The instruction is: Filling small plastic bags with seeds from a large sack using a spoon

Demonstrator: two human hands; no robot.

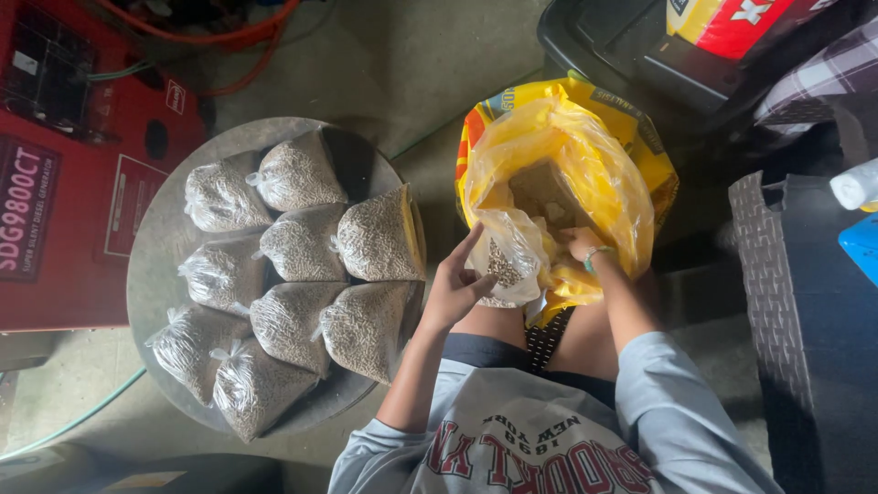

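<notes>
Concrete floor carries a round metal tray [155,265] of tied pellet bags [297,245]; your left hand [455,291] grips a small clear bag [505,261] open at the yellow sack [585,165] so your right hand [578,245], grasp hidden, can fill it.

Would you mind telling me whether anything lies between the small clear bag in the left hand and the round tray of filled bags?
Nothing visible does: the left hand holds the small clear bag beside the round tray, with only bare floor between.

Head camera, straight down – close above hands, floor
</notes>
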